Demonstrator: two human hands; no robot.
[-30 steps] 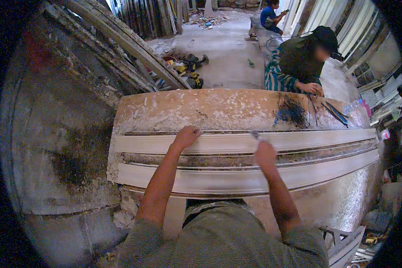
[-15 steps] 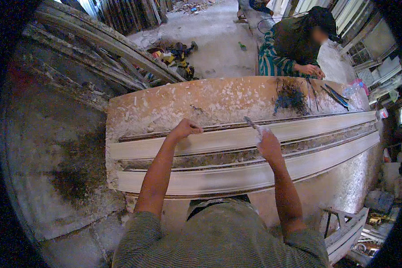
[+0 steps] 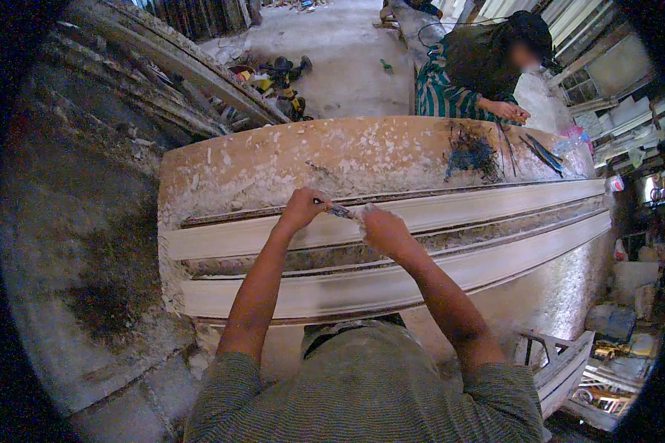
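Dusty concrete floor and stacked timber surround a plaster-caked tabletop (image 3: 273,159), its far half bare and crusted, its near half carrying two long white mouldings. The upper moulding (image 3: 465,210) and the lower moulding (image 3: 391,284) lie side by side with a rough, debris-filled groove between them; both run from about 9 o'clock to 3 o'clock across the view, their right ends bending up toward 2 o'clock, partly from the lens.

Both hands meet over the upper moulding, a little left of its middle. The left hand (image 3: 301,208) is clenched, fingertips pinched on one end of a small dark tool (image 3: 340,212); the right hand (image 3: 383,230) is closed round the other end, which seems wrapped in pale plaster or rag. What kind of tool it is cannot be told at this size. Its short length lies roughly along the moulding, from 9 toward 3 o'clock, raised just above the white surface or barely touching it.

To work cleanly here, I judge the tool should stay parallel to the moulding's long axis, with light, even pressure, so the profile edges are not gouged, and crumbs should be kept out of the groove.

At 1 o'clock a second person (image 3: 480,66) in a striped garment bends over the far edge, beside a dark fibre bundle (image 3: 471,153).
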